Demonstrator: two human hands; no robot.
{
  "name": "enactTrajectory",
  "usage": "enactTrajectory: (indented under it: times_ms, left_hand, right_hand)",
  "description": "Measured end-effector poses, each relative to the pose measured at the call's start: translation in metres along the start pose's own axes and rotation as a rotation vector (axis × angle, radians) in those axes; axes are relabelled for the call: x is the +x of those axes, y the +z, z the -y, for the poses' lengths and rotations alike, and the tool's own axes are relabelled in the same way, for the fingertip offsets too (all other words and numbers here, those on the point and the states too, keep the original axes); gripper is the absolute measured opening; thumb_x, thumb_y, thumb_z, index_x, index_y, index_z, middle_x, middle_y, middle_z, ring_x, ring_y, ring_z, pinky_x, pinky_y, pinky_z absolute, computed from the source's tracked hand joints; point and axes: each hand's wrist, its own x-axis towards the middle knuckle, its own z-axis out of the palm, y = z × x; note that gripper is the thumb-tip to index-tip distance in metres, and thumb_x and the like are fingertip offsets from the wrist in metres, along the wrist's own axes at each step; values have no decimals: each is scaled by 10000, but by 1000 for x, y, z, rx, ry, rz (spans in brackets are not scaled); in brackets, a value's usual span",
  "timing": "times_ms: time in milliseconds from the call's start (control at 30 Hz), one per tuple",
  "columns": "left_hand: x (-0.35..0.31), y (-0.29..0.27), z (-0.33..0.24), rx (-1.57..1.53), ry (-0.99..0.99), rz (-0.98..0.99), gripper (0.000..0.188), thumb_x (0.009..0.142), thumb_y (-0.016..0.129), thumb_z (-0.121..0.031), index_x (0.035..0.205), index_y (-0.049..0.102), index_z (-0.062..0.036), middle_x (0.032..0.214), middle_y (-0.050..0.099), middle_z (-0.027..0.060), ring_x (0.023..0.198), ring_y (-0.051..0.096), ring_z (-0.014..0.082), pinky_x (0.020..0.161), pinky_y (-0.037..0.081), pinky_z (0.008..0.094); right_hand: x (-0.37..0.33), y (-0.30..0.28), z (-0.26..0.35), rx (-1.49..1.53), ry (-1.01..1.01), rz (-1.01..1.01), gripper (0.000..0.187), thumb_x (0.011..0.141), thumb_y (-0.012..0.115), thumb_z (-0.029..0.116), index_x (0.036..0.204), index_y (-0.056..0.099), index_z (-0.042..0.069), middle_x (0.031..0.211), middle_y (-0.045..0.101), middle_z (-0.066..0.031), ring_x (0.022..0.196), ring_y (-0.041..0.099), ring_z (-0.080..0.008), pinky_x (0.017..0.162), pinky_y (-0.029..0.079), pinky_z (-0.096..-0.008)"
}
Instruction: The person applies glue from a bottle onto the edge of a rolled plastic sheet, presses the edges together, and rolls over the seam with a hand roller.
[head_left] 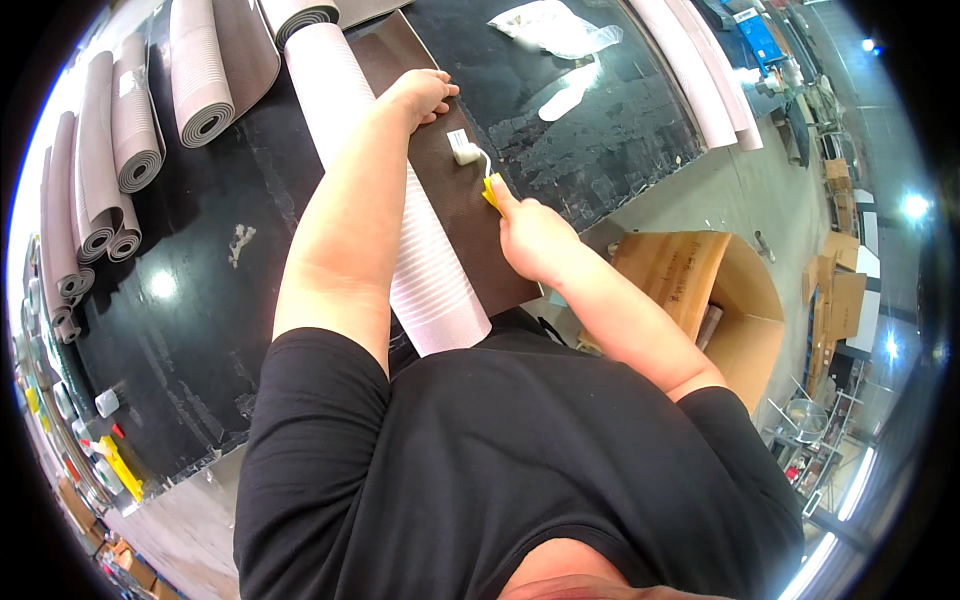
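Note:
My right hand (pixel 535 238) is closed around the yellow handle of a small hand roller (pixel 467 154). The roller's pale head rests on the brown mat (pixel 453 210), right against a small white label (pixel 457 138). Farther up the same brown strip, my left hand (pixel 425 97) lies near its right edge, fingers bent and apart, with no object visible in it. Beneath my left forearm runs the mat's rolled part (pixel 435 275), pinkish and ribbed, reaching toward my body.
Several rolled mats (pixel 205 115) lie at the left of the black table (pixel 225 300). Clear plastic film (pixel 555 28) sits at the back, near long pale rolls (pixel 690 75). An open cardboard box (pixel 665 275) stands at the right. A yellow tool (pixel 122 468) lies on the left corner.

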Motion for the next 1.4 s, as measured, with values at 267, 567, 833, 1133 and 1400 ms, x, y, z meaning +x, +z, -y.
enactTrajectory:
  times_ms: [267, 567, 833, 1133, 1400]
  left_hand:
    - [4, -1, 5, -5, 24, 8, 457, 975, 464, -122, 1431, 464, -97, 1316, 614, -9, 1009, 562, 124, 901, 457, 283]
    - [-1, 1, -2, 2, 0, 7, 447, 980, 472, -124, 1426, 470, -98, 1312, 613, -22, 959, 553, 104, 869, 459, 262]
    - [3, -4, 3, -2, 25, 23, 458, 981, 462, -120, 1438, 450, -95, 1322, 607, -10, 974, 557, 118, 870, 464, 277]
    - [0, -9, 12, -23, 169, -49, 449, 894, 452, -27, 1324, 557, -99, 1178, 642, 54, 916, 620, 168, 777, 497, 301]
    - [-9, -18, 16, 355, 734, -423, 320, 914, 495, -52, 1210, 606, 3, 1127, 660, 173, 901, 681, 239, 822, 520, 324]
  right_hand:
    - [27, -16, 9, 37, -23, 4, 555, 935, 421, 142, 1476, 340, 44, 961, 656, -265, 897, 648, -404, 816, 515, -480]
    - [12, -6, 0, 17, -44, -58, 546, 941, 419, 140, 1472, 344, 36, 848, 659, -247, 826, 645, -424, 798, 512, -489]
    - [-4, -3, -6, 43, -65, -5, 551, 926, 455, 127, 1458, 351, 30, 897, 650, -273, 826, 637, -430, 783, 511, -492]
    - [-75, -3, -75, 697, -128, -105, 642, 911, 586, 110, 1508, 350, 131, 1170, 637, -155, 746, 637, -210, 715, 523, -331]
    - [-65, 11, -163, 956, 90, -660, 705, 910, 579, 38, 1540, 274, 126, 1073, 623, -45, 608, 517, -58, 573, 490, -220]
